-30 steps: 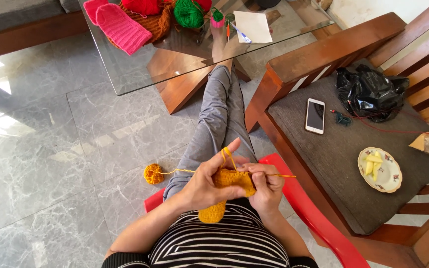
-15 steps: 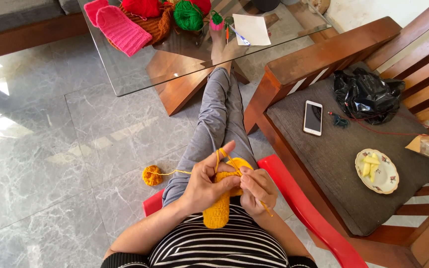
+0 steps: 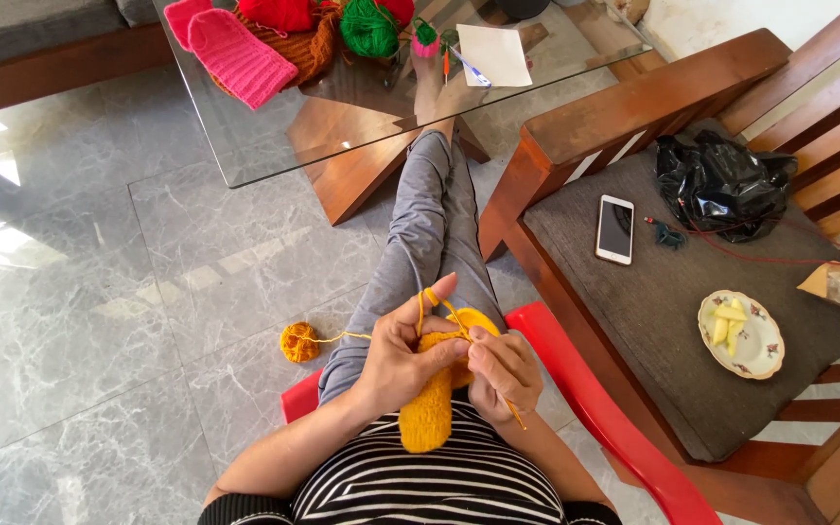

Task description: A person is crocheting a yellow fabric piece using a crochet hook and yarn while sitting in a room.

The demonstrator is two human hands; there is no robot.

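My left hand (image 3: 402, 352) grips the top of a mustard-yellow knitted piece (image 3: 432, 401) that hangs down over my striped top. A strand of the same yarn runs over my raised left forefinger. My right hand (image 3: 503, 369) pinches a thin needle (image 3: 511, 413) beside the piece, its point slanting down to the right. A small yellow yarn ball (image 3: 298, 341) lies on the grey floor to the left, joined to the work by a taut strand. I sit on a red plastic chair (image 3: 585, 389) with grey-trousered legs stretched forward.
Ahead stands a glass table (image 3: 342, 107) holding a pink knitted piece (image 3: 230, 49), red and green yarn and a white paper (image 3: 493, 53). On the wooden seat to the right lie a phone (image 3: 614, 229), a black bag (image 3: 721, 185) and a plate of yellow food (image 3: 741, 333).
The needle, level and pointing right a second ago, now slants downward in my right hand. The knitted piece hangs longer below my left hand. Both hands have drawn closer together.
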